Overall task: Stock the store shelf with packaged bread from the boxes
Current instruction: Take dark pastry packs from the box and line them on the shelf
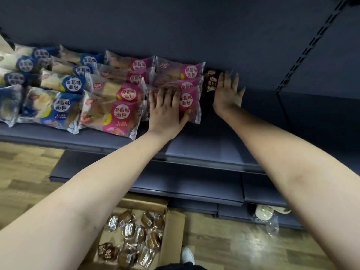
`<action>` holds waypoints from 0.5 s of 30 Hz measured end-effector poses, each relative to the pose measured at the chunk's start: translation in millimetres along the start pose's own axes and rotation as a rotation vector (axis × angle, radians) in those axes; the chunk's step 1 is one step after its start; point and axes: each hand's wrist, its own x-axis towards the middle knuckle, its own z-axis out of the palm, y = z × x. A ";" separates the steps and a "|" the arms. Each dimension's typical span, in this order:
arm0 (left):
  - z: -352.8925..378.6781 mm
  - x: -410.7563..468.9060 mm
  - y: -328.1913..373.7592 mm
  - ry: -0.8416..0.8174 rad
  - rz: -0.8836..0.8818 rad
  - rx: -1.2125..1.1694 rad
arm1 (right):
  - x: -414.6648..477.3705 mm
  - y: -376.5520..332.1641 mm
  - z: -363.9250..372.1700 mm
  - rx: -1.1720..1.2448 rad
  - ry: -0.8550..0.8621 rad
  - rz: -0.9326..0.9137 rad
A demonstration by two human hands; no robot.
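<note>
Two bare forearms, left forearm [87, 191] and right forearm [292, 162], reach out over one dark grey shelf [194, 147].

Below and between the forearms: one open cardboard box [173, 228] on the wood floor [233, 248]. It holds loose brown wrapped breads [136, 230], a dozen or so; exact count not readable.

Blue packs [60, 106]: about 8 labels counted, in rows far to the left of the left hand.

Pink packs [121, 112]: 7 labels counted, in 2 columns. One column lies just left of the left hand; the other is under it and beyond it.

Left hand [165, 110]: fingers straight, palm flat on the front pink pack, thumb on the wrapper.

Right hand [228, 94]: fingers straight and spread, lying against 1 dark brown pack [210, 82], which touches the right pink column.

One clear-wrapped pale bread [265, 214] on the lowest shelf, under the right forearm.

One white shoe [187, 254] beside the box.
</note>
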 end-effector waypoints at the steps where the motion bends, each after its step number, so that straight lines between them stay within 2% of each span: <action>1: -0.1 -0.1 -0.2 0.005 0.001 -0.001 | 1.3 -0.4 -1.0 -0.004 0.000 0.001; 8: -2.4 -1.0 -0.4 -0.026 0.016 0.018 | -10.2 -3.7 -13.9 0.070 0.017 -0.029; 15: -24.4 3.9 -9.0 -0.120 0.054 0.025 | -32.4 -18.9 -44.6 0.077 0.133 -0.140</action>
